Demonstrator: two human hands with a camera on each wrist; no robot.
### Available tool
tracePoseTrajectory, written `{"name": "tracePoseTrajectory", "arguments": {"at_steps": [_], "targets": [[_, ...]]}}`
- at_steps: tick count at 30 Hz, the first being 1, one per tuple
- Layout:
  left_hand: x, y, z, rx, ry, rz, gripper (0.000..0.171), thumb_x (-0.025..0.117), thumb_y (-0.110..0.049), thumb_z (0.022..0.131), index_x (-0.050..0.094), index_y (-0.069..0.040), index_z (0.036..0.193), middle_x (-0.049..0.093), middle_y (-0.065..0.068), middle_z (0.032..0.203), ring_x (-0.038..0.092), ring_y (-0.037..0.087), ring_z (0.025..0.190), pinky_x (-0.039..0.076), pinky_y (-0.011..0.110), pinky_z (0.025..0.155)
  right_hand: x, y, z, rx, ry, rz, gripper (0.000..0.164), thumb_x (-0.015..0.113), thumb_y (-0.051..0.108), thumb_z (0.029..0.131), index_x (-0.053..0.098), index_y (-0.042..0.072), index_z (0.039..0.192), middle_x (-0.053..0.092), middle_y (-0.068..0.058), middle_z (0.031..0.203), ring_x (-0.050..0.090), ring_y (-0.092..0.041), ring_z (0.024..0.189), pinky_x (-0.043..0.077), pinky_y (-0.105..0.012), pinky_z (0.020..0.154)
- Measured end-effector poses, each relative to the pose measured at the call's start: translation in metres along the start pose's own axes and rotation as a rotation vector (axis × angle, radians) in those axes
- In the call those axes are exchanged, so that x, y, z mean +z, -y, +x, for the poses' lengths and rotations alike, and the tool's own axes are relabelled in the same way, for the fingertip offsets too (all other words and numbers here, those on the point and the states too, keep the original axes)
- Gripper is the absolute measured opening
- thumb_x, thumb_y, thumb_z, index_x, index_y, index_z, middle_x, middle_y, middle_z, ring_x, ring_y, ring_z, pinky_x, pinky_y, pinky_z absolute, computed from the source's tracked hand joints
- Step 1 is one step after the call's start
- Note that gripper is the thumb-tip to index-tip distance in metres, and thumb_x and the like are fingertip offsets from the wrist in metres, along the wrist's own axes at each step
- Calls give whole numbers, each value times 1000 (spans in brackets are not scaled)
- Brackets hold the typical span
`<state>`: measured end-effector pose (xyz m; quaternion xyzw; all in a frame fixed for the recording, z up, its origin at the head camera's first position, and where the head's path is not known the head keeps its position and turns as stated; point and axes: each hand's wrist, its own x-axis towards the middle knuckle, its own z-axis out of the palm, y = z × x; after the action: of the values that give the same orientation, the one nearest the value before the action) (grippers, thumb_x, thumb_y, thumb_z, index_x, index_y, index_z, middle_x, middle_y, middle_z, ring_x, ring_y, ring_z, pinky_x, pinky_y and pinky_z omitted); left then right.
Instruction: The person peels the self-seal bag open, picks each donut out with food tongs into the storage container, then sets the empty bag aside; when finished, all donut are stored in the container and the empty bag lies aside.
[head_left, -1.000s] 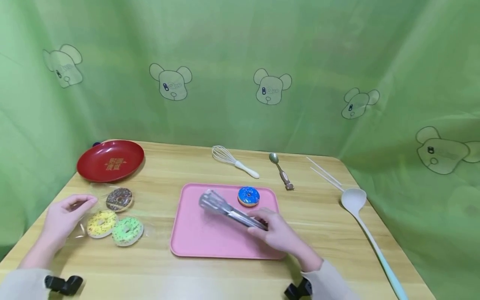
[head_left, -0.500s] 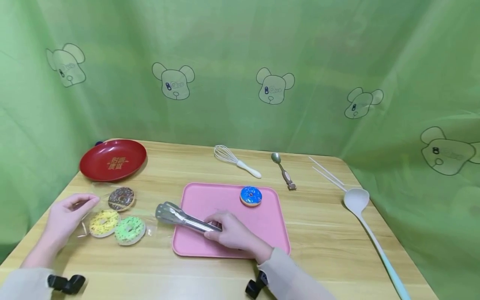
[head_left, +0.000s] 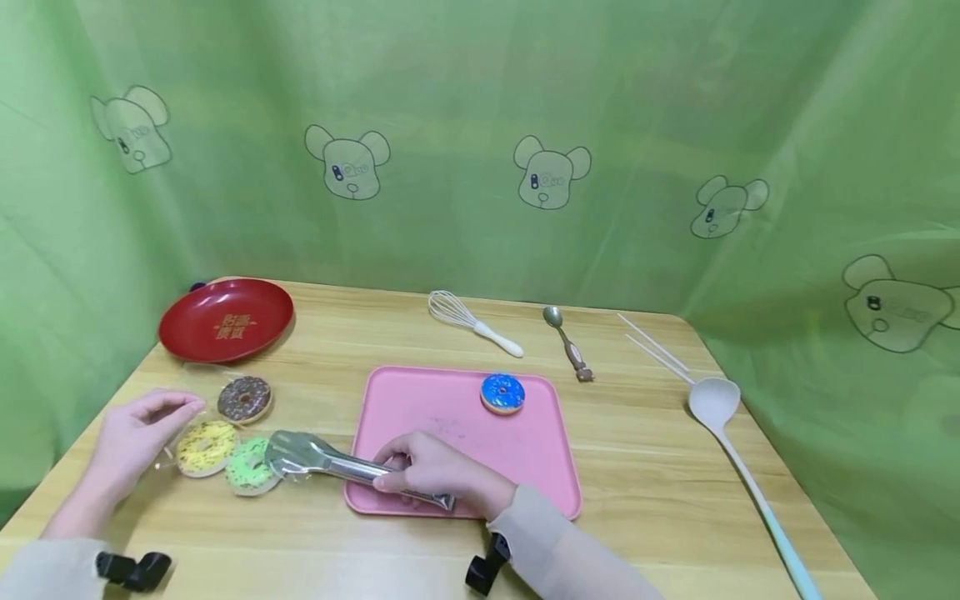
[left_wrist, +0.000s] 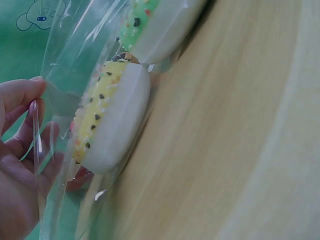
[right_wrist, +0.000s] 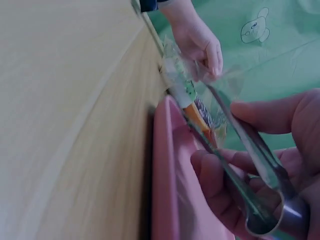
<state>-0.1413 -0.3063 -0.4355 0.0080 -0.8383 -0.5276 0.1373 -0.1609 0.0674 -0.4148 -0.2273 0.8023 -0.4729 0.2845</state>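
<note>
My left hand (head_left: 138, 437) pinches the edge of a clear plastic bag (left_wrist: 62, 107) at the left of the table. In and around that bag lie a yellow donut (head_left: 207, 447), a green donut (head_left: 246, 468) and a chocolate donut (head_left: 244, 400); the bag's outline is hard to make out. Over the tray's front left part, my right hand (head_left: 438, 471) holds metal tongs (head_left: 351, 468) between thumb and fingers. The tongs' arms stand apart in the right wrist view. Their tips overlap the green donut's right side; whether they touch it I cannot tell.
A pink tray (head_left: 543, 479) with a blue donut (head_left: 502, 393) lies centrally. Behind are a red plate (head_left: 198, 325), a whisk (head_left: 472, 323) and a small spoon (head_left: 568, 346). White sticks (head_left: 656, 350) and a long ladle (head_left: 750, 492) lie right. Green curtains enclose the table.
My right hand has carried the tongs leftward and toward the front, from over the tray to the green donut. The left hand stays at the bag, almost unmoved.
</note>
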Motion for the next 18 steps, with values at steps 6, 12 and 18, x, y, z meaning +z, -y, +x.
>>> {"name": "tracePoseTrajectory", "arguments": {"at_steps": [6, 12, 18], "targets": [[1, -2, 2, -2, 9, 47, 32, 65, -25, 89, 63, 0, 109, 62, -24, 92, 53, -7, 87, 43, 6, 71, 3, 6, 8, 60, 41, 137, 18, 69, 6, 81, 66, 1, 98, 62, -8, 71, 54, -15, 48, 48, -25, 44], [-1, 3, 1, -2, 3, 82, 35, 65, -26, 89, 61, 2, 110, 61, -25, 92, 53, -7, 88, 43, 6, 71, 6, 3, 9, 73, 31, 215, 21, 68, 1, 79, 67, -1, 99, 62, -8, 71, 54, -14, 47, 48, -23, 43], [-4, 5, 2, -7, 3, 68, 32, 66, -24, 88, 63, 0, 109, 61, -25, 91, 53, -7, 86, 43, 7, 70, -1, -3, 2, 31, -1, 279, 25, 69, 3, 79, 66, -2, 103, 60, -10, 71, 56, -17, 48, 51, -27, 43]]}}
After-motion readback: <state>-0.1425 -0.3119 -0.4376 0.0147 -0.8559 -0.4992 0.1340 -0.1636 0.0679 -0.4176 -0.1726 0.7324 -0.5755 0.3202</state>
